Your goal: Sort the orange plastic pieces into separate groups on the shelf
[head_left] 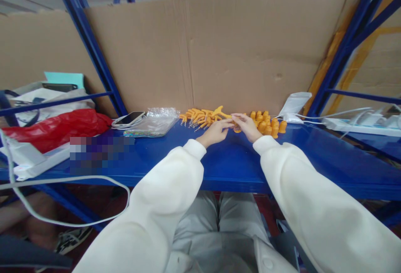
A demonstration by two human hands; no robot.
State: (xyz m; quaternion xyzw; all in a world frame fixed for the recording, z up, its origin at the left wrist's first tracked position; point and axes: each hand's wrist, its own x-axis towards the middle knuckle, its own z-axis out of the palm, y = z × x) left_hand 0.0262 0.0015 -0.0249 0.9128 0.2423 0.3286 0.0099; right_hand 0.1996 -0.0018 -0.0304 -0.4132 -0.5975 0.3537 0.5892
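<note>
My left hand [216,132] and my right hand [246,124] come together above the blue shelf, their fingertips nearly touching. Between them I grip a small orange branching piece [223,113], partly covered by the fingers. Close to the left hand lies a heap of similar orange branching pieces [197,116], with small metal chain ends hanging toward me. Beside the right hand, several stubby, rounded orange pieces [267,126] stand or lie close together. Both hands are closed, and what exactly lies under the fingertips is hard to make out.
On the blue shelf [175,156] lie a clear plastic bag [153,123] and a phone [130,118]. Red plastic [65,127] and a white power strip [46,162] sit at left. A cable [94,225] loops below. Cardboard [250,56] closes the back; blue posts [97,51] flank it.
</note>
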